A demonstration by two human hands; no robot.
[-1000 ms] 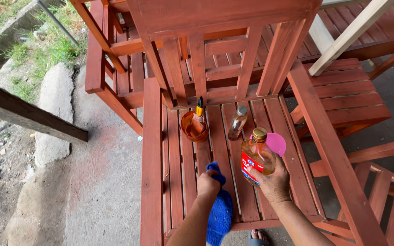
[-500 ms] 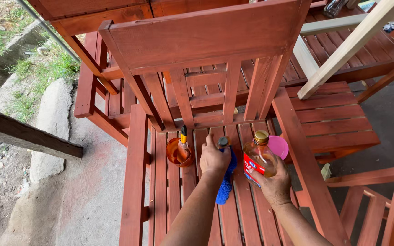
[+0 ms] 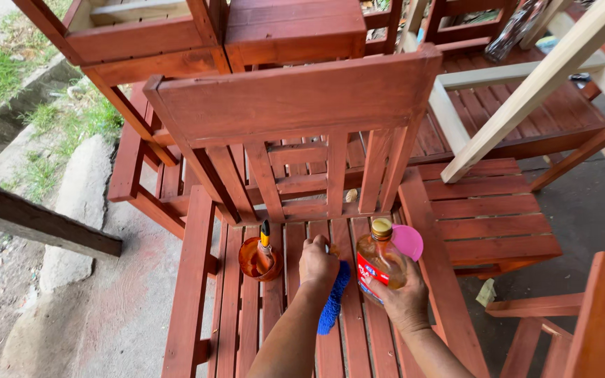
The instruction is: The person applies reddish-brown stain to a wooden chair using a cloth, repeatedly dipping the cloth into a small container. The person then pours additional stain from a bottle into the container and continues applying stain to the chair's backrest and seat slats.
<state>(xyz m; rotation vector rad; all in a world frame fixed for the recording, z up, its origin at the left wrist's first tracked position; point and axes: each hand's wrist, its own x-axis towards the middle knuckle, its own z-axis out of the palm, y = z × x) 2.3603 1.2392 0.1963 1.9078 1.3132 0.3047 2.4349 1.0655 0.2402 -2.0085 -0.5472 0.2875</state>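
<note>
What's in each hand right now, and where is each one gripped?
The right hand holds the amber bottle around its lower body. The left hand grips the blue cloth at its upper end, fist closed over it.

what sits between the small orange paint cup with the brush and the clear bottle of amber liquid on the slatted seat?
Head view: the left hand, fist closed on a blue fuzzy cloth, lies between the orange paint cup and the amber bottle, which the right hand holds.
</note>
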